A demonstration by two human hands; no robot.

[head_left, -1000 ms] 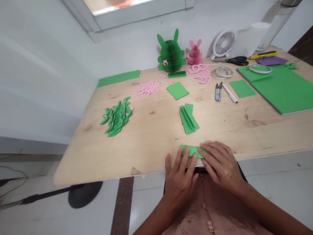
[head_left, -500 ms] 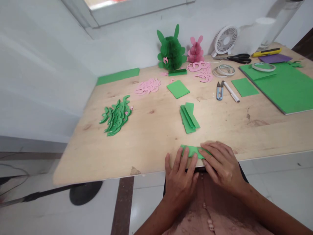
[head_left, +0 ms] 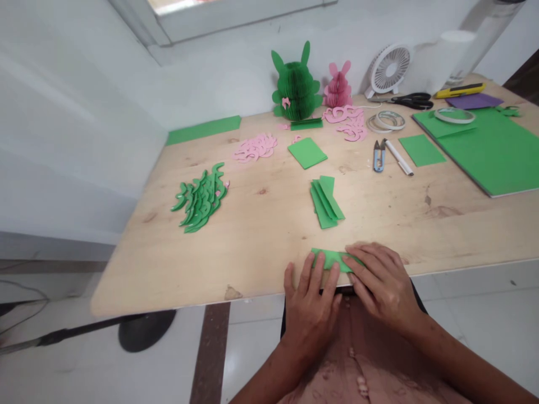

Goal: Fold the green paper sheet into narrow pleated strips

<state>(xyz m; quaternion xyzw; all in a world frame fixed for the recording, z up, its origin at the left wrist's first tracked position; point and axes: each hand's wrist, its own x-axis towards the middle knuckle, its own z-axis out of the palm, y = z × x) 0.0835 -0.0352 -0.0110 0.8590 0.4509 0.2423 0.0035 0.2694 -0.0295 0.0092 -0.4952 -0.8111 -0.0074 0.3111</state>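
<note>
A dusty-pink buttoned blouse (head_left: 370,365) is worn, with left hand (head_left: 309,317) and right hand (head_left: 381,286) bare.

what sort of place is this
Probably a craft workspace, perhaps at home: a wooden table holds cut green shapes, a green honeycomb paper rabbit and scissors.

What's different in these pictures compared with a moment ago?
Only the view shifted slightly as the person's head moved. The left hand and right hand stayed on the green strip at the table's edge, with nothing taken or let go. The pile of green strips stayed put.
</note>
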